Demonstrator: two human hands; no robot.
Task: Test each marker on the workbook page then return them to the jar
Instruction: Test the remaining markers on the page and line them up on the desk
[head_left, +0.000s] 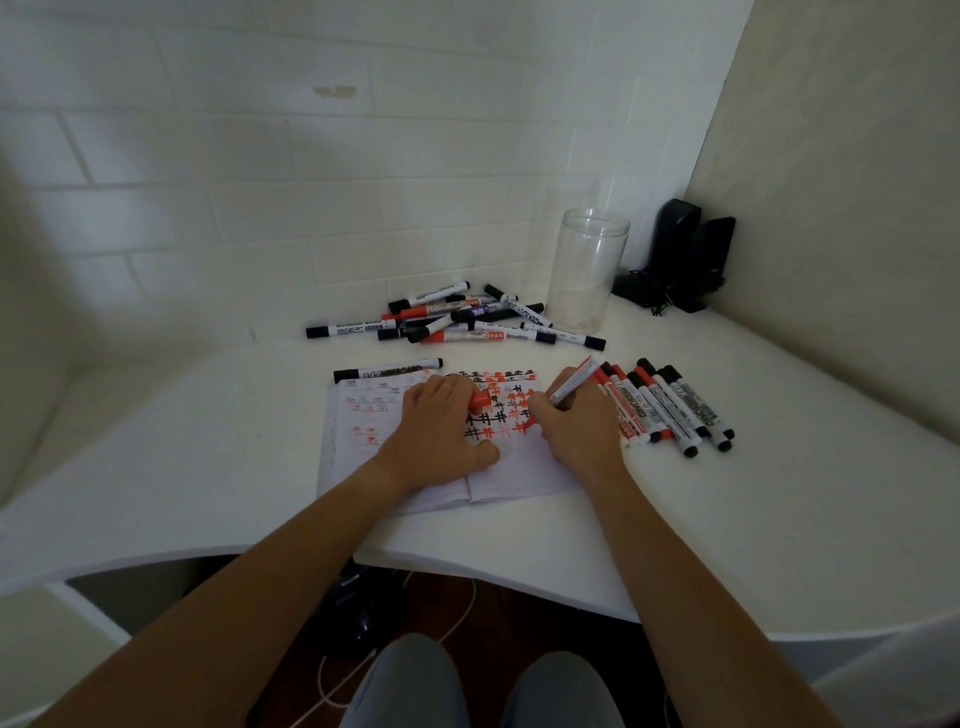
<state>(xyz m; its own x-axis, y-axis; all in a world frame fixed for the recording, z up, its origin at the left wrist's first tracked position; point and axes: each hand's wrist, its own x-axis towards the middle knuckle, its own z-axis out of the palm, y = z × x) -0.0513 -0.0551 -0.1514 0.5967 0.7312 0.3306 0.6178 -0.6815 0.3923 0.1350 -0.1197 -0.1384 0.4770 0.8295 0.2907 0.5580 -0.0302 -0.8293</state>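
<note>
On the open white workbook the left hand grips a red marker cap, the right hand holds the uncapped red marker on the hash-marked page, and behind them the clear plastic jar holds no markers.

Black marker above workbook: "WHITEBOARD", partly cut, big letters. Leftmost marker of far pile: "WHITEBOARD MARKER", small print. Row markers right of page: "WHITEBOARD" fragments. Red pile markers, page print: unreadable.
</note>
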